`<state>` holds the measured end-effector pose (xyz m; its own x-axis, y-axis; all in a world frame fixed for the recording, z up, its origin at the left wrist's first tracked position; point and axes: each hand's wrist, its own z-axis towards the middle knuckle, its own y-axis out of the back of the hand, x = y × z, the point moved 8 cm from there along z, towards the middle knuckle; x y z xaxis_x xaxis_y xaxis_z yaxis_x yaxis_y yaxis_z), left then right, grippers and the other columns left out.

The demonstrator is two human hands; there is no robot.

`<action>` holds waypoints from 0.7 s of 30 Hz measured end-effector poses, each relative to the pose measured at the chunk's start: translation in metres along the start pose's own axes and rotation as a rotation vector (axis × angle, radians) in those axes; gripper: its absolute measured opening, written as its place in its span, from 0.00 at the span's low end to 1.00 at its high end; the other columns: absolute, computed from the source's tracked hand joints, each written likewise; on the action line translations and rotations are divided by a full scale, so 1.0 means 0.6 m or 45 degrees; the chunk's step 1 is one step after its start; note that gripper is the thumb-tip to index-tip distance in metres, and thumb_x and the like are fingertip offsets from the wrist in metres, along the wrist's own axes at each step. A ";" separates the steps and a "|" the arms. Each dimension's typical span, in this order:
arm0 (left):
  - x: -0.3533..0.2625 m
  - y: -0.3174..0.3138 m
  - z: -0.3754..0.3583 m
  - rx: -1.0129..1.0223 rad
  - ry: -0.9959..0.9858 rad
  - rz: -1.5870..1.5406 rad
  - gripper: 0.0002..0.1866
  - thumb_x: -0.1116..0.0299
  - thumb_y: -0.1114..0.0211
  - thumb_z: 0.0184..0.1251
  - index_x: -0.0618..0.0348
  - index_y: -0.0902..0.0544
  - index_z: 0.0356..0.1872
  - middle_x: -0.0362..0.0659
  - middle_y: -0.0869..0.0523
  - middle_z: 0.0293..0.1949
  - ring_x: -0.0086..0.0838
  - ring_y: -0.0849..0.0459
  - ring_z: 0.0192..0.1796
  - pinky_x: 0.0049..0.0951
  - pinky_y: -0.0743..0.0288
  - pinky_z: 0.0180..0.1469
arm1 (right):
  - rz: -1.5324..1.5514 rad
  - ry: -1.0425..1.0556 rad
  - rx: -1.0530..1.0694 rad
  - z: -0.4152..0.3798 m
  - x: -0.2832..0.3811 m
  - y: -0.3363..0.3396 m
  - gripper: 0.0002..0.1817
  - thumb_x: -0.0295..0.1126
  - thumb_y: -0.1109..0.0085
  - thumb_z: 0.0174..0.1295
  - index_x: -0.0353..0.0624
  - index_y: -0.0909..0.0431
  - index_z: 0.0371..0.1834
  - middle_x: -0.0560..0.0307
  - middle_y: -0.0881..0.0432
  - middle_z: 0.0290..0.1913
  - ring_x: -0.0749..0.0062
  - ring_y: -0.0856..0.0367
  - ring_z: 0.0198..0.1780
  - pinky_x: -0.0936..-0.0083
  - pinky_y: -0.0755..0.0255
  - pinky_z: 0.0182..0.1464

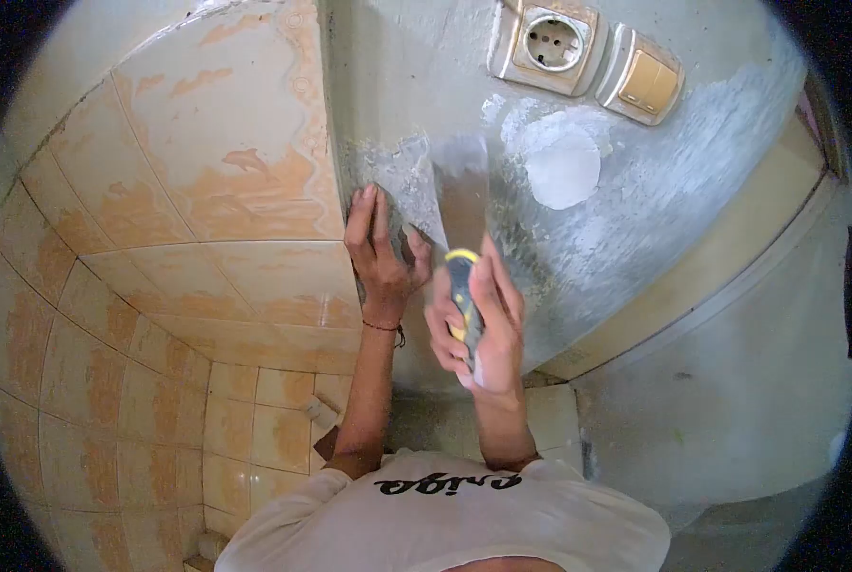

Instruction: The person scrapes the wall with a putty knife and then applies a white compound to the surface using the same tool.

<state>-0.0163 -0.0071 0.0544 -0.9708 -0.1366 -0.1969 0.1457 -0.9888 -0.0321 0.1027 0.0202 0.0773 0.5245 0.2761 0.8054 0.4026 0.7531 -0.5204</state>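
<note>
My right hand (483,319) is wrapped round the grey and yellow handle of a scraper (464,195), whose wide metal blade points up the wall, slightly blurred. To its left, my left hand (383,257) rests with fingers spread on the wall beside the tile edge, holding nothing. Just above those fingers is a rough, chipped grey patch (402,181) of wall, which reaches the blade's left side. Right of the blade, a smooth white round patch (564,162) lies on the painted wall (636,191).
A wall socket (552,43) and a double switch (647,81) sit at the top right. Orange and cream tiles (245,124) cover the left wall, with a raised edge beside my left hand. A pale door frame strip (712,276) runs along the right.
</note>
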 end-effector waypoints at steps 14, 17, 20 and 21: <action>0.006 -0.002 0.000 0.029 0.015 -0.019 0.30 0.73 0.39 0.61 0.74 0.29 0.66 0.57 0.29 0.66 0.51 0.31 0.69 0.47 0.32 0.72 | 0.025 -0.069 0.046 0.004 -0.004 0.000 0.28 0.45 0.61 0.81 0.52 0.49 0.80 0.62 0.36 0.24 0.84 0.42 0.13 0.87 0.50 0.07; 0.005 -0.003 -0.009 0.028 0.006 -0.014 0.30 0.73 0.39 0.60 0.74 0.29 0.66 0.57 0.29 0.66 0.51 0.31 0.69 0.48 0.32 0.72 | -0.004 0.008 0.087 0.027 -0.007 -0.016 0.29 0.46 0.62 0.81 0.53 0.51 0.81 0.62 0.36 0.24 0.84 0.43 0.12 0.87 0.50 0.07; 0.003 -0.002 -0.003 0.028 0.010 -0.007 0.30 0.73 0.39 0.61 0.74 0.29 0.66 0.57 0.30 0.66 0.51 0.31 0.69 0.48 0.31 0.72 | 0.109 -0.046 0.093 -0.004 0.004 -0.013 0.28 0.46 0.62 0.81 0.51 0.48 0.79 0.62 0.37 0.24 0.83 0.43 0.12 0.88 0.51 0.07; 0.002 -0.001 0.000 0.033 0.023 -0.016 0.30 0.73 0.38 0.62 0.74 0.29 0.66 0.57 0.30 0.66 0.51 0.30 0.68 0.49 0.31 0.72 | 0.148 -0.029 0.101 -0.009 0.008 -0.012 0.28 0.46 0.62 0.81 0.50 0.48 0.79 0.62 0.37 0.24 0.83 0.43 0.13 0.88 0.51 0.07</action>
<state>-0.0173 -0.0067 0.0542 -0.9689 -0.1233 -0.2145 0.1282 -0.9917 -0.0090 0.1062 0.0129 0.0837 0.5466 0.3774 0.7475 0.2787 0.7598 -0.5874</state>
